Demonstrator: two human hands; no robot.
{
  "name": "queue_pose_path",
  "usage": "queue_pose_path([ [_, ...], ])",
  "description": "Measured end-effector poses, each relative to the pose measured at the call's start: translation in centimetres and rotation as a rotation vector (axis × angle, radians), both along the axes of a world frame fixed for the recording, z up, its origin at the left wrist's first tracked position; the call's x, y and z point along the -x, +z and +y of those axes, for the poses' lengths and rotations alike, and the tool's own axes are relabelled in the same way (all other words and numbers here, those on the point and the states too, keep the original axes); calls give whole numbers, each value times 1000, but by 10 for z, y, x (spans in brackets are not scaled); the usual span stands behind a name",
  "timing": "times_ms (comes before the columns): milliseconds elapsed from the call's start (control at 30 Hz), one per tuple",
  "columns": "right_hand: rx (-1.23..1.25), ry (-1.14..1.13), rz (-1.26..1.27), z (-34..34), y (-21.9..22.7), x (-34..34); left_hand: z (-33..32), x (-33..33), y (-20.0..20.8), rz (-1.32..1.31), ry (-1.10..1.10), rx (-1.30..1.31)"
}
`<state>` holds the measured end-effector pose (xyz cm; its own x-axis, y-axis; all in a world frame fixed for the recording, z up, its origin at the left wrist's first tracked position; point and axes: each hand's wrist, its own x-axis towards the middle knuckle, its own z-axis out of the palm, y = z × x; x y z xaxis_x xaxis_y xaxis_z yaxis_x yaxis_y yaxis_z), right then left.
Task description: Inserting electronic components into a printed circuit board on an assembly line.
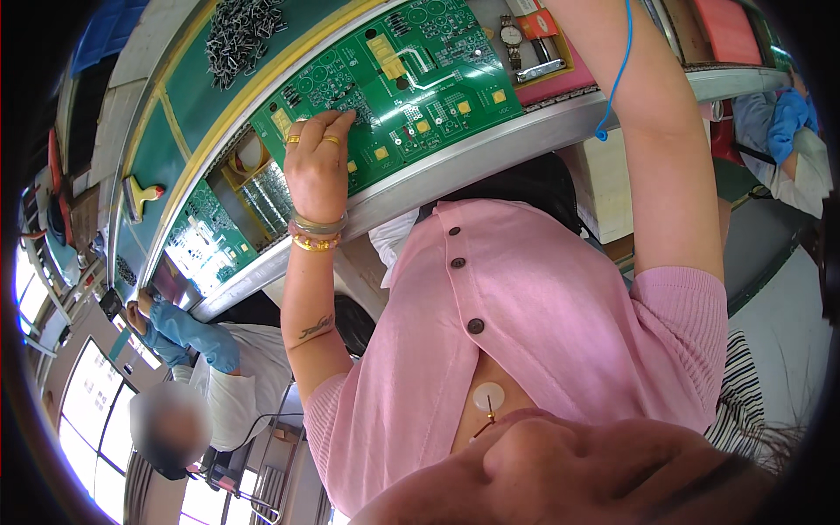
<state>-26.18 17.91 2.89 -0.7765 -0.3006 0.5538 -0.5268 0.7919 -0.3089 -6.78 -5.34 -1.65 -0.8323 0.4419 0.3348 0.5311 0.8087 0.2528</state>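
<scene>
A large green circuit board (420, 96) with printed outlines, yellow squares and a few black parts lies along the near edge of the workbench. My left hand (317, 171) rests over the board's left part, with rings on its fingers and bracelets at the wrist. Its thumb and fingertips are pinched together at the board's surface; anything between them is too small to make out. My right forearm (647, 79) reaches up past the board's right end, and its hand lies beyond the picture. A thin blue cord (626, 61) hangs beside that forearm.
A heap of small wire-legged parts (241, 39) lies on the green surface behind the board. A wristwatch (511, 35) sits in a tray at right. To the left are a brush (140, 197) and another circuit board (201, 236). A co-worker (227, 367) sits beyond it.
</scene>
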Motion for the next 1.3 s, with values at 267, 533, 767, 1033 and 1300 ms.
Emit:
queue_pose_path([
  [267,-8,58,90,31,0,-20,9,9,1,24,-127,98],
  [533,232,176,-131,17,6,-55,-8,6,26,-37,54,-7],
  [767,327,203,-511,39,-1,-134,-37,-12,13,-174,158,-183],
  [1033,455,136,-690,61,-45,-160,-15,3,-1,-193,29,-151],
  [1300,96,151,-395,60,-56,-151,-21,-2,-1,-155,101,-178],
])
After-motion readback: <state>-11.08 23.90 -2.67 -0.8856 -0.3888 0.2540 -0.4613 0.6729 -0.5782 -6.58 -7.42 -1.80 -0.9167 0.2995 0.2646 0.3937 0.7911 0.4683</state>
